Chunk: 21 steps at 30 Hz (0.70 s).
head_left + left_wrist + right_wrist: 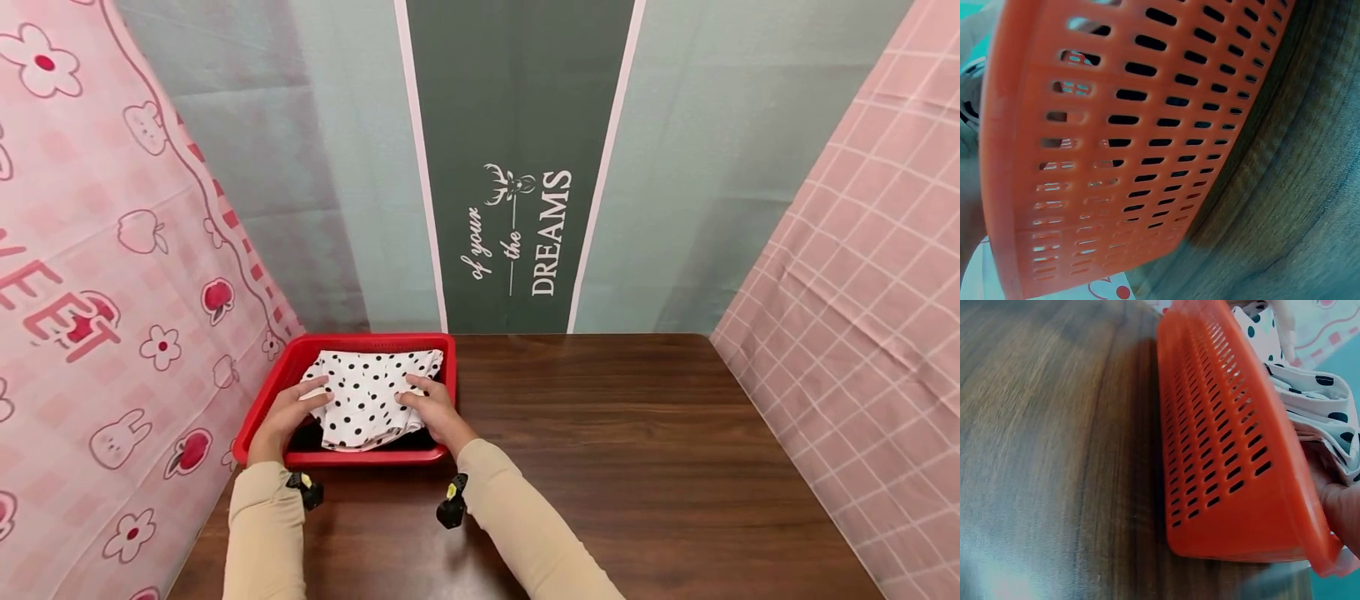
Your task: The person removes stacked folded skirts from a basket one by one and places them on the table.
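Observation:
A folded white cloth with black polka dots (367, 396) lies inside the rim of a red plastic basket (360, 457). My left hand (285, 414) grips the cloth's left edge, with thumb and finger on the top face. At the right edge my right hand (441, 412) holds the cloth; in the right wrist view its fingers reach beneath the folded layers (1316, 394). Something black (408, 442) shows under the cloth, its kind unclear. The left wrist view is mostly filled by the slotted basket wall (1100, 194), which hides most of that hand.
The basket stands at the back left of a brown wooden table (600, 450). A pink patterned curtain (150, 250) hangs close on its left. Behind the table is a grey-green curtain (510, 100), and a pink checked one (862, 333) borders the right.

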Available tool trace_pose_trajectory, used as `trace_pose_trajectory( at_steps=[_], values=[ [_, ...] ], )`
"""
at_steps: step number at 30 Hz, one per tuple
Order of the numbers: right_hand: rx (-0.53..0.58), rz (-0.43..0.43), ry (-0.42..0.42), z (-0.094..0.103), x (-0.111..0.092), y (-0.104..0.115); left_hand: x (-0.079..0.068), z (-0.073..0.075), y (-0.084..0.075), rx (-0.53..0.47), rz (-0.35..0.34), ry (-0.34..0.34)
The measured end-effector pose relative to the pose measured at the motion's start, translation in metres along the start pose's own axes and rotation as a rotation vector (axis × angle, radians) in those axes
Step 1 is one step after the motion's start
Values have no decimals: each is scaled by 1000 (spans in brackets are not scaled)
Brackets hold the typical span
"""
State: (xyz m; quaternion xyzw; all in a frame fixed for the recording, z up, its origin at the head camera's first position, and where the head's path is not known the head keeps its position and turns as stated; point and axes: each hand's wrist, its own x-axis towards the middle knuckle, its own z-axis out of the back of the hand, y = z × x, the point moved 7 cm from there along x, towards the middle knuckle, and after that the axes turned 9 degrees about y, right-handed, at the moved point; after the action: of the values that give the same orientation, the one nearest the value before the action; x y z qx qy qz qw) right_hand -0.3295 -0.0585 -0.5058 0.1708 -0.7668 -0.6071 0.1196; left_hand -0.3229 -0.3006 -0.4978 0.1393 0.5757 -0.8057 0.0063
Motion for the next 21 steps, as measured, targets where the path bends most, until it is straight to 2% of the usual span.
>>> trace_pose_trajectory(
  at_steps=[3,8,11,14,17,19,21],
  values=[
    [-13,33,10,1,-2,8,-5,0,-3,-26,-44,-8],
    [-41,46,49,3,-7,21,-14,-1,-6,-96,-77,-19],
    [-54,57,77,4,-10,28,-19,-2,-9,-203,-113,-16],
    [-72,78,117,5,-16,40,-27,-5,-18,-385,-206,26],
    [-74,86,173,5,-26,57,-34,-8,-28,-523,-308,116],
    [-64,83,204,5,-33,66,-38,-9,-29,-539,-304,162],
    [-51,81,226,7,-38,71,-38,-9,-24,-489,-257,161]
  ],
)
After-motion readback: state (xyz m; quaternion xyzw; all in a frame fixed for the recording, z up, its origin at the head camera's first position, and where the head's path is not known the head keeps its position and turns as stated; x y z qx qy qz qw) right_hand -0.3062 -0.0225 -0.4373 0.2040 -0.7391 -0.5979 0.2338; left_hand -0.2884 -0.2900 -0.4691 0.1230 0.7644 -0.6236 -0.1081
